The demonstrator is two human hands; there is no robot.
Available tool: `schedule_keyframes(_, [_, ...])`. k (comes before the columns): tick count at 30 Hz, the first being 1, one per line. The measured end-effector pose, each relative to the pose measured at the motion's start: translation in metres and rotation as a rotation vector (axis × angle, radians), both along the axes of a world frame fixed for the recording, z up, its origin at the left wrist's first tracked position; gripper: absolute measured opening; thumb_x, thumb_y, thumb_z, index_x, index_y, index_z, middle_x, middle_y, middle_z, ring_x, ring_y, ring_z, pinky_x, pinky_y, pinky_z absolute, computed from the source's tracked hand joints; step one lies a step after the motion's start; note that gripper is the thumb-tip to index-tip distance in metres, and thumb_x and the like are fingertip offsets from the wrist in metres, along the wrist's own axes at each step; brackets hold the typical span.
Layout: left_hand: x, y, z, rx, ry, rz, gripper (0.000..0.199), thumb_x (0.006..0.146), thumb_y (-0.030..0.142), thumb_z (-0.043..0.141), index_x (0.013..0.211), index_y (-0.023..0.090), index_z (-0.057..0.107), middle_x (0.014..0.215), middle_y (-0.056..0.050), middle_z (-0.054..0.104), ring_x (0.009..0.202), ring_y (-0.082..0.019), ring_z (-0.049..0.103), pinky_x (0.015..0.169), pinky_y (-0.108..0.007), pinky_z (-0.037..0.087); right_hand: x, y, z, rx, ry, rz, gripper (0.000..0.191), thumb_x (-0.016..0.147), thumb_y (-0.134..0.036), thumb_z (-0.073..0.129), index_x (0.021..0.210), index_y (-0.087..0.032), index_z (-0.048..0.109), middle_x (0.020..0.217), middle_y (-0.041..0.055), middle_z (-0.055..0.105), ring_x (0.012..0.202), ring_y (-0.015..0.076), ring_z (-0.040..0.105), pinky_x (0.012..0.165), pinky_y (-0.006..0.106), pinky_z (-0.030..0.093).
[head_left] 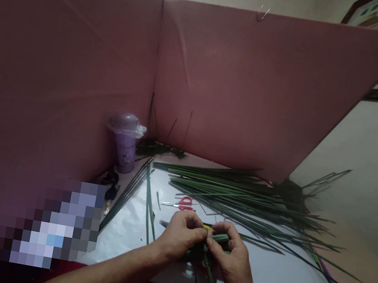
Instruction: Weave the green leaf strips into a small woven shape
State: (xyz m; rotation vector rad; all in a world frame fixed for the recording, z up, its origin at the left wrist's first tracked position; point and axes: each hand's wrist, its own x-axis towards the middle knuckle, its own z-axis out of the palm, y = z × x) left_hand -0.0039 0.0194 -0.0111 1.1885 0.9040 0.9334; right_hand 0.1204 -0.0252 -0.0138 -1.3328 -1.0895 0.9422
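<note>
My left hand [183, 234] and my right hand [231, 251] meet close together over the front of the white tabletop. Both are closed on a bundle of green leaf strips [220, 238], thumbs and fingertips pinching it. A small yellow piece [207, 227] shows between the fingertips; I cannot make out what it is. Narrow leaf ends hang down below the hands toward the table's front edge. Just beyond my left hand lie scissors [184, 203] with red handles, blades pointing left. The palms hide part of the bundle.
Long green leaves [217, 185] lie spread across the back and right of the table [270, 278]. More strips [129, 189] lie at the left. A purple lidded cup [125, 150] stands near the left corner. Pink panels [250, 84] rise behind and left. A pixelated patch covers the lower left.
</note>
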Motion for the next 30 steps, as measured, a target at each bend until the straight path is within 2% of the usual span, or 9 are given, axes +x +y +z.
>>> schedule_keyframes(5, [-0.0022,0.0012,-0.003,-0.009,-0.048,-0.027,0.024,0.06,0.031,0.067,0.063,0.012,0.052,0.055,0.001,0.052,0.051,-0.008,0.043,0.05,-0.021,0.033,0.0012,0.0018,-0.0052,-0.017,0.122,0.039,0.034,0.062,-0.04,0.068,0.08,-0.022,0.046,0.069,-0.0036,0.056,0.047,0.0087,0.047,0.041,0.02,0.042])
schedule_keyframes(13, [-0.0018,0.0025,-0.0046,-0.039,-0.107,-0.043,0.031,0.053,0.033,0.074,0.064,0.012,0.054,0.058,-0.001,0.057,0.053,-0.01,0.05,0.053,-0.022,0.036,0.0017,0.0028,-0.0072,-0.028,0.162,0.026,0.038,0.06,-0.043,0.07,0.08,-0.022,0.045,0.059,-0.0053,0.054,0.04,0.0083,0.045,0.036,0.019,0.038])
schedule_keyframes(17, [-0.0019,0.0007,0.0003,-0.048,-0.091,-0.036,0.028,0.052,0.029,0.073,0.063,0.012,0.054,0.058,-0.002,0.057,0.052,-0.01,0.05,0.053,-0.023,0.037,0.0029,0.0031,-0.0036,-0.038,0.199,0.06,0.037,0.06,-0.04,0.071,0.079,-0.022,0.046,0.062,-0.0049,0.056,0.044,0.009,0.047,0.039,0.019,0.038])
schedule_keyframes(21, [-0.0018,0.0001,0.0016,-0.042,-0.084,-0.025,0.023,0.054,0.025,0.071,0.063,0.012,0.054,0.058,-0.001,0.057,0.052,-0.01,0.049,0.052,-0.022,0.036,0.0057,0.0031,-0.0027,-0.044,0.221,0.127,0.031,0.065,-0.038,0.068,0.078,-0.021,0.046,0.056,-0.005,0.055,0.046,0.0101,0.05,0.043,0.02,0.039])
schedule_keyframes(26, [-0.0023,0.0027,-0.0008,-0.011,-0.021,0.033,0.012,0.057,0.018,0.065,0.062,0.012,0.056,0.055,0.0,0.055,0.051,-0.009,0.047,0.05,-0.021,0.034,0.0069,0.0042,-0.0073,-0.058,0.231,0.073,0.031,0.068,-0.042,0.065,0.081,-0.021,0.048,0.048,-0.0061,0.051,0.039,0.0085,0.044,0.036,0.017,0.033])
schedule_keyframes(30, [-0.0028,0.0037,0.0003,-0.014,-0.033,0.045,0.013,0.056,0.019,0.065,0.061,0.012,0.056,0.055,0.0,0.054,0.052,-0.009,0.046,0.05,-0.022,0.034,0.0063,0.0058,-0.008,-0.072,0.271,0.073,0.032,0.065,-0.043,0.067,0.08,-0.019,0.051,0.048,-0.0063,0.049,0.037,0.0069,0.041,0.034,0.017,0.031])
